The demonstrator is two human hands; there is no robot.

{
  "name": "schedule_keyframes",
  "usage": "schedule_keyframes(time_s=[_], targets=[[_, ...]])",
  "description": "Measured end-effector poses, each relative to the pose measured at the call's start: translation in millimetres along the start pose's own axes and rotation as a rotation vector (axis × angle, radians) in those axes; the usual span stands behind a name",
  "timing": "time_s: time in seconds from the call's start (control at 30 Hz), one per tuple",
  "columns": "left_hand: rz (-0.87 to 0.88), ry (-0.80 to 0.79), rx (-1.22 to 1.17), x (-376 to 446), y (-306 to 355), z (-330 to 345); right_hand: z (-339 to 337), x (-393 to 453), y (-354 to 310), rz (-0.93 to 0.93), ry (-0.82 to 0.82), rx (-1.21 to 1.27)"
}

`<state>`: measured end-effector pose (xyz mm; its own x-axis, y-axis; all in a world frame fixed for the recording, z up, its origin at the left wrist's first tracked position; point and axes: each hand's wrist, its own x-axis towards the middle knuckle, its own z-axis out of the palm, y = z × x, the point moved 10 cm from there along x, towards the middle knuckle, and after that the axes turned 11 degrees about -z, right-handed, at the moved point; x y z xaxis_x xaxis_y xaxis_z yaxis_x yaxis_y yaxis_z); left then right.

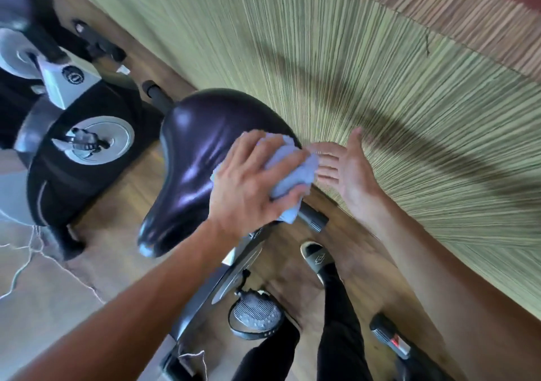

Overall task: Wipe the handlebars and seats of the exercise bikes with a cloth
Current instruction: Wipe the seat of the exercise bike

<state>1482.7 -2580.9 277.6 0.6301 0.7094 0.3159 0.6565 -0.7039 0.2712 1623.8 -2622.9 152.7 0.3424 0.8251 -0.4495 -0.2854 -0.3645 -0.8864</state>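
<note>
On the seat's wide rear end, I see the cloth (288, 172) bunched under my left hand (251, 181).

Seat (193, 158), dark and glossy, runs long from nose at lower left to broad back at upper right. Left fingers (285, 165) curl round the cloth, pressing it down. Right hand (344, 167) hangs just beside, palm up, fingers straight, holding nothing.
</note>
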Motion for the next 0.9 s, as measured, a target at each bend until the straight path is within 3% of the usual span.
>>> schedule_keyframes(time_s=[0.1, 0.17, 0.27, 0.37, 0.4, 0.47, 0.53, 0.7, 0.9], targets=[[0.335, -0.113, 0.133, -65, -7, -11, 19, 11, -16, -0.047, -0.032, -0.028], [0.356, -0.123, 0.209, -72, -31, -18, 34, 19, -29, -0.096, -0.069, -0.061], [0.003, -0.028, 0.198, -54, -68, -37, 62, 31, -53, -0.194, -0.122, -0.203], [-0.642, 0.149, 0.105, -76, -117, -64, 96, 42, -86, -0.323, -0.194, -0.445], [-0.785, 0.211, 0.108, -91, -118, -69, 106, 46, -93, -0.345, -0.209, -0.512], [-0.903, 0.305, 0.136, -107, -106, -72, 123, 53, -99, -0.356, -0.241, -0.662], [-0.916, 0.333, 0.158, -92, -100, -68, 133, 56, -99, -0.363, -0.253, -0.806], [-0.955, 0.253, 0.180, 11, -149, -47, 126, 62, -99, -0.415, -0.151, -0.789], [-0.688, 0.116, 0.143, -57, -75, -35, 113, 59, -95, -0.350, -0.044, -0.703]])
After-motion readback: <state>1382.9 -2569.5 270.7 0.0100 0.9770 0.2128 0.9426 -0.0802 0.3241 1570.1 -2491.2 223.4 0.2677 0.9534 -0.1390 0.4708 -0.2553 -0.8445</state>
